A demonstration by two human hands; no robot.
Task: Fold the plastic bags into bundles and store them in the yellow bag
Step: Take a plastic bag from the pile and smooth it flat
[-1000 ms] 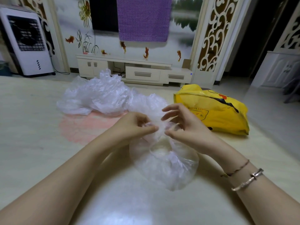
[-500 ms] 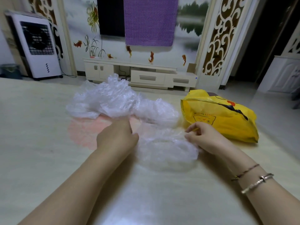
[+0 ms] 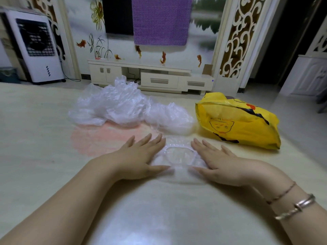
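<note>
A clear plastic bag [image 3: 178,156] with an elastic rim lies flat on the pale table [image 3: 35,142], mouth up. My left hand [image 3: 139,156] presses its left edge with straight fingers, palm down. My right hand [image 3: 217,161] presses the right edge the same way. Behind them a loose heap of clear plastic bags [image 3: 123,105] spreads across the table. The yellow bag [image 3: 238,121], printed with a cat face, lies on its side to the right of the heap, its mouth facing left.
A pink round patch [image 3: 99,138] marks the table under the heap. Beyond the table stand a white TV cabinet [image 3: 159,76], a white air cooler [image 3: 37,46] at far left and a white cupboard [image 3: 307,76] at far right.
Both hands held the bag up and worked it with their fingers; they then laid it on the table and now press it flat with open palms on either side.
</note>
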